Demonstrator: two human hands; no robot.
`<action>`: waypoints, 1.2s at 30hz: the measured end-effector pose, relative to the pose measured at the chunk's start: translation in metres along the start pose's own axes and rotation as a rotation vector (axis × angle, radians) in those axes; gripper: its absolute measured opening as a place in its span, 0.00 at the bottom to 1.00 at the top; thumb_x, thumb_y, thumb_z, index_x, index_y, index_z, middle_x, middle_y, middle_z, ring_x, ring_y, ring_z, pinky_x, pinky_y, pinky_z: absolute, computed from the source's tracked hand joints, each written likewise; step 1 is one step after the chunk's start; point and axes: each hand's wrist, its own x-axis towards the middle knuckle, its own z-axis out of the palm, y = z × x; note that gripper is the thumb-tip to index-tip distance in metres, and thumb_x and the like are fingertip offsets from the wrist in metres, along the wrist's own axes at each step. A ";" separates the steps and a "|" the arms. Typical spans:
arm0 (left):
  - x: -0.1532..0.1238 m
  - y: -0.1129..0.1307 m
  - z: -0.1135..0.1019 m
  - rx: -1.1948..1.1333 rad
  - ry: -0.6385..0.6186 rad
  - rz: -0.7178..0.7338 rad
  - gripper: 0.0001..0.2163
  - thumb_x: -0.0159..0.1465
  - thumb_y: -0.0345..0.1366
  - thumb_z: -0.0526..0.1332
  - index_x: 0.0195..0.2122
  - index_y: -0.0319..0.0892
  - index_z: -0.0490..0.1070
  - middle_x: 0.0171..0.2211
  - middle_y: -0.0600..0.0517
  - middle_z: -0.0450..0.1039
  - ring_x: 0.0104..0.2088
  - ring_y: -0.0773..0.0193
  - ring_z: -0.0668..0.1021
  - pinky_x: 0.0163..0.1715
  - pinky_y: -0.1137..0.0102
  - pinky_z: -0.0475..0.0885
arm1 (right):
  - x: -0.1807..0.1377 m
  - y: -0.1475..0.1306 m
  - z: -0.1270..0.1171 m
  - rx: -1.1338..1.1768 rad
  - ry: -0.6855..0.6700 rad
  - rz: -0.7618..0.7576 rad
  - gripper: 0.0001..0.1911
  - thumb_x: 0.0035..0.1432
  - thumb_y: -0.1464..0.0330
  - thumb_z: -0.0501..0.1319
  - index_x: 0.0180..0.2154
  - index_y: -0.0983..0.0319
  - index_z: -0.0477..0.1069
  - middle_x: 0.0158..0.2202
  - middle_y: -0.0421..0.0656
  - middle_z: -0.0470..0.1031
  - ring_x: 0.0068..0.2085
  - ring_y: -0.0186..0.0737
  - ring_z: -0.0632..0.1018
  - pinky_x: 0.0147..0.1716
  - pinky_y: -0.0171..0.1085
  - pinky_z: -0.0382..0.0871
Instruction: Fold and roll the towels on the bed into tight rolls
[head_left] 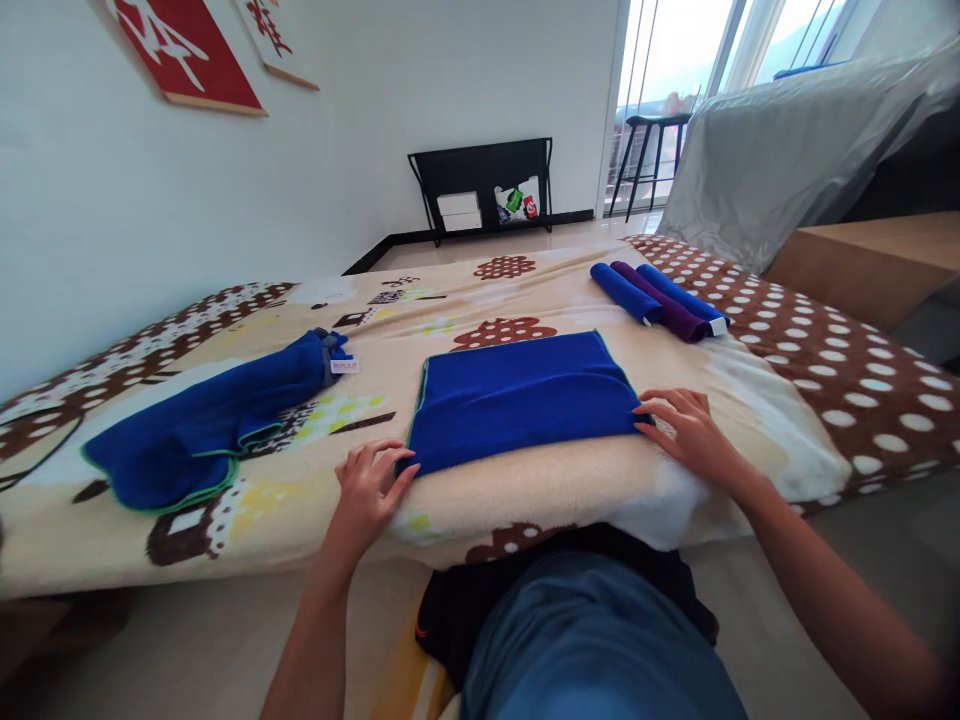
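A blue towel (517,400) with green edging lies folded into a flat rectangle on the patterned blanket (480,490) in front of me. My left hand (373,490) pinches its near left corner between thumb and fingers. At the near right corner, my right hand (690,435) grips the towel's edge the same way. To the left lies a loosely bunched pile of blue cloth (210,420) with green edging and a white tag. Farther back on the right, two rolled blue towels (626,292) flank a rolled purple towel (664,305).
Beyond the bed stands a black rack (484,170) with white boxes and a printed bag. A plastic-covered piece of furniture (795,150) and a wooden surface (870,260) are at the right. A black stool (651,150) is by the window.
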 end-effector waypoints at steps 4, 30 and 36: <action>0.002 -0.003 -0.008 -0.105 -0.088 -0.030 0.11 0.68 0.43 0.57 0.44 0.46 0.74 0.49 0.46 0.72 0.52 0.52 0.71 0.55 0.55 0.61 | 0.001 0.006 -0.007 0.109 -0.116 0.017 0.18 0.67 0.56 0.55 0.52 0.56 0.74 0.50 0.47 0.77 0.53 0.48 0.75 0.55 0.50 0.64; -0.008 0.009 -0.001 0.042 -0.053 0.041 0.15 0.68 0.35 0.54 0.54 0.51 0.72 0.52 0.48 0.75 0.54 0.53 0.73 0.54 0.56 0.56 | -0.005 0.010 -0.008 0.060 -0.106 -0.056 0.17 0.67 0.63 0.53 0.53 0.54 0.75 0.53 0.44 0.77 0.54 0.47 0.74 0.54 0.50 0.63; 0.005 -0.006 0.000 -0.063 -0.005 -0.053 0.12 0.69 0.39 0.55 0.48 0.48 0.75 0.46 0.49 0.79 0.50 0.53 0.75 0.52 0.57 0.58 | 0.010 0.014 0.002 0.017 -0.066 -0.011 0.15 0.68 0.62 0.54 0.47 0.57 0.76 0.48 0.46 0.78 0.49 0.47 0.75 0.51 0.49 0.64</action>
